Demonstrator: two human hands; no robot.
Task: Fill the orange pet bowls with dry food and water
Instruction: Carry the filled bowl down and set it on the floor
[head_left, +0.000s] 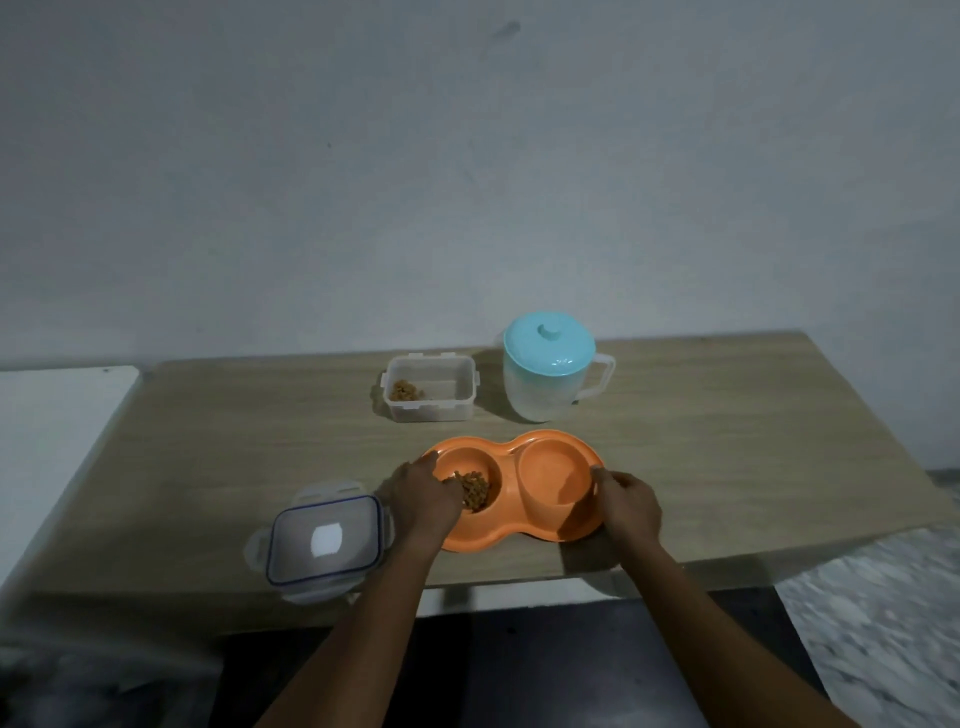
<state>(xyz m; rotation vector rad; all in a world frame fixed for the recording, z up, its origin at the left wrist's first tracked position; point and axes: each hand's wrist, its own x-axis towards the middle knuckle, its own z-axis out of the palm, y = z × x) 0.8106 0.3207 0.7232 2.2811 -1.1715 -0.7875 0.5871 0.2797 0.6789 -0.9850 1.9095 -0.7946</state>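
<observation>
Gripping the orange double bowl (511, 491) at both ends: left fingers (447, 480) curling over the left rim, tips lying at the edge of the kibble; right fingers (605, 475) pinching the right rim. Left hand (423, 501) covering the near-left part of the feeder; right hand (631, 506) resting at the near-right edge. Exact closure of the left fingers not being shown clearly.

Sitting near the front edge of the counter (208, 441), the feeder appears to be being steadied or squared. Judging the step: dry food portion (475, 491) already lying in the left well; right well (558, 475) looking empty, water not yet visible. Next move probably calling for releasing the feeder, reaching to the lidded jug (550, 366) standing behind the right well, lifting or opening its blue lid (548, 343), then pouring slowly into the right well while keeping the stream off the kibble.

Counting: one feeder with two wells; one jug with one lid; one clear food container (430, 388), open, behind the left well, holding a small remainder of kibble; one detached container lid (324, 540) lying flat to the left of the left hand; two hands.
</observation>
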